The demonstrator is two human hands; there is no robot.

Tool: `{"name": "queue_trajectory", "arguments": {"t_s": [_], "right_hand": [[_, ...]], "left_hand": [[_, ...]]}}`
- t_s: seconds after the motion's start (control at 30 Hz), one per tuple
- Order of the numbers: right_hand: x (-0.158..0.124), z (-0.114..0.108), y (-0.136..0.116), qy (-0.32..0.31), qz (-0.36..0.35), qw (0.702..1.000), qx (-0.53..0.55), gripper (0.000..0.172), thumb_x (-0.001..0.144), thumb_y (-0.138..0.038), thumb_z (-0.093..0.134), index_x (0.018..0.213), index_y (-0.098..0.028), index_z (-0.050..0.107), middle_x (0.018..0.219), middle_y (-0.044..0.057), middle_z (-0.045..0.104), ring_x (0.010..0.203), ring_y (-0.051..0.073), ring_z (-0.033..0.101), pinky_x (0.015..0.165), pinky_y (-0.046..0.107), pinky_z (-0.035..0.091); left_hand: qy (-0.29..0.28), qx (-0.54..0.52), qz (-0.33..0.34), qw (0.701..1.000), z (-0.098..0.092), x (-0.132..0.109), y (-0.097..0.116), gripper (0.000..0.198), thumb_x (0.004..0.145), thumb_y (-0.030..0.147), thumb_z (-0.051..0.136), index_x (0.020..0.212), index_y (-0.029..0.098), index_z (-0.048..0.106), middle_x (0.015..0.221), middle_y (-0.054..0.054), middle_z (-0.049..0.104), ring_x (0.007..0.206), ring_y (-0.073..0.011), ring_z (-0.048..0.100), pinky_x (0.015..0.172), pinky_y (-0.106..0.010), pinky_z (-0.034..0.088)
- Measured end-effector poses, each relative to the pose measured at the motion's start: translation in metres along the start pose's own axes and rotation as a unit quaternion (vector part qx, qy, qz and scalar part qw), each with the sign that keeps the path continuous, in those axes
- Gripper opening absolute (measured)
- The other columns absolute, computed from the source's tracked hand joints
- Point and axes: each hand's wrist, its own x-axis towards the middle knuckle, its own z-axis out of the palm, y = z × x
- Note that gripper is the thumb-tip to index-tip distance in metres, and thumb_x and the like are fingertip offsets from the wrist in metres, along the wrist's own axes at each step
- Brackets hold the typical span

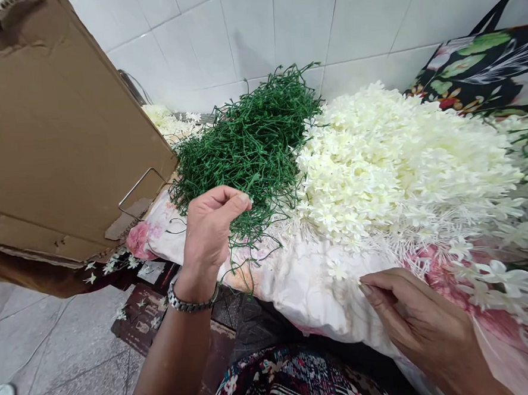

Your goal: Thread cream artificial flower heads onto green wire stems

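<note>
My left hand [214, 221] is pinched closed in front of a heap of green artificial stems [247, 145]. What its thumb and finger hold, if anything, is too small to make out. My right hand [417, 316] is also pinched, low over the cloth near the front edge. Just left of its fingertips is a small white artificial flower [337, 269], whose thin pale stem seems to run to the pinch. Behind my right hand lies a large pile of cream-white artificial flowers [400, 159], with thin white stems sticking out at the front.
A floral cloth [291, 273] covers the work surface. An upright cardboard box [58, 126] with a wire handle [140, 187] stands at left. White tiles [245, 32] rise behind. A black floral bag [489, 70] sits back right. Loose flowers [116, 263] hang over a brown box [142, 324] below.
</note>
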Motion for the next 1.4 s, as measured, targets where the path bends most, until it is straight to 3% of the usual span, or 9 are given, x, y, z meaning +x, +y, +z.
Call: {"name": "queue_trajectory", "arguments": {"t_s": [0.17,0.3,0.47,0.6,0.7,0.87,1.1,1.27,1.4], "right_hand": [[0.000,0.001,0.001,-0.006,0.002,1.000,0.009,0.007,0.084,-0.016,0.051,0.088,-0.020,0.055,0.072,0.001,0.061,0.061,0.013,0.061,0.058,0.023,0.048],[0.000,0.000,0.001,-0.006,0.004,1.000,0.012,0.007,0.085,-0.017,0.050,0.089,-0.021,0.055,0.072,0.002,0.061,0.061,0.013,0.061,0.058,0.024,0.049],[0.001,-0.001,-0.002,-0.003,-0.004,1.000,0.010,0.008,0.084,-0.014,0.051,0.088,-0.020,0.054,0.072,0.002,0.060,0.060,0.012,0.060,0.058,0.023,0.048],[0.001,-0.001,-0.002,0.002,0.000,1.000,0.016,0.008,0.084,-0.014,0.050,0.088,-0.019,0.055,0.072,0.002,0.061,0.060,0.012,0.059,0.057,0.023,0.048],[0.002,0.000,-0.002,0.005,0.002,1.000,0.016,0.007,0.083,-0.014,0.052,0.087,-0.019,0.056,0.072,0.001,0.061,0.061,0.012,0.060,0.057,0.022,0.048],[0.010,-0.010,-0.014,0.050,0.072,0.995,0.058,0.007,0.083,-0.015,0.052,0.078,-0.020,0.055,0.066,0.000,0.059,0.055,0.011,0.057,0.051,0.020,0.045],[0.016,-0.019,-0.035,0.053,0.109,0.978,0.168,0.010,0.082,-0.013,0.053,0.074,-0.018,0.055,0.062,-0.001,0.054,0.055,0.010,0.053,0.048,0.021,0.042],[0.012,-0.012,-0.040,0.032,0.117,0.979,0.165,0.009,0.084,-0.013,0.051,0.077,-0.017,0.055,0.064,-0.001,0.054,0.058,0.010,0.053,0.051,0.022,0.043],[0.009,-0.009,-0.044,0.017,0.117,0.978,0.171,0.009,0.085,-0.014,0.050,0.079,-0.018,0.055,0.065,-0.001,0.054,0.058,0.009,0.052,0.052,0.022,0.043]], "left_hand": [[-0.065,0.049,-0.074,0.994,-0.002,0.004,-0.007,0.010,0.056,0.016,0.061,0.045,0.015,0.060,0.049,0.001,0.055,0.053,-0.0120,0.048,0.057,-0.027,0.038],[-0.060,0.085,-0.096,0.990,-0.006,-0.002,-0.018,0.015,0.050,0.014,0.056,0.035,0.016,0.052,0.058,-0.002,0.060,0.060,-0.0143,0.051,0.060,-0.028,0.039],[-0.005,0.085,-0.068,0.994,-0.015,-0.008,-0.021,0.015,0.050,0.013,0.056,0.036,0.017,0.054,0.072,-0.005,0.065,0.076,-0.0198,0.057,0.073,-0.033,0.042],[0.034,0.053,0.014,0.998,-0.022,-0.012,-0.006,0.016,0.056,0.011,0.059,0.041,0.018,0.060,0.080,-0.006,0.067,0.095,-0.0235,0.057,0.085,-0.034,0.041],[0.020,0.027,0.062,0.998,-0.018,-0.026,0.007,0.017,0.064,0.011,0.061,0.049,0.018,0.065,0.084,-0.005,0.066,0.090,-0.0204,0.058,0.083,-0.033,0.044],[-0.151,-0.110,-0.116,0.976,0.013,-0.070,-0.007,0.013,0.072,0.018,0.064,0.059,0.017,0.067,0.082,-0.005,0.060,0.063,-0.0141,0.059,0.064,-0.031,0.051],[-0.171,-0.201,-0.303,0.916,0.046,-0.109,-0.046,0.018,0.069,0.030,0.069,0.066,0.015,0.061,0.056,0.000,0.056,0.042,-0.0084,0.048,0.040,-0.019,0.038],[-0.165,-0.197,-0.346,0.902,0.050,-0.113,-0.044,0.016,0.063,0.027,0.070,0.065,0.015,0.059,0.057,0.001,0.057,0.041,-0.0071,0.044,0.033,-0.016,0.034],[-0.183,-0.164,-0.322,0.914,0.049,-0.117,-0.048,0.011,0.065,0.026,0.068,0.069,0.016,0.064,0.055,0.002,0.056,0.044,-0.0079,0.045,0.036,-0.017,0.036]]}}
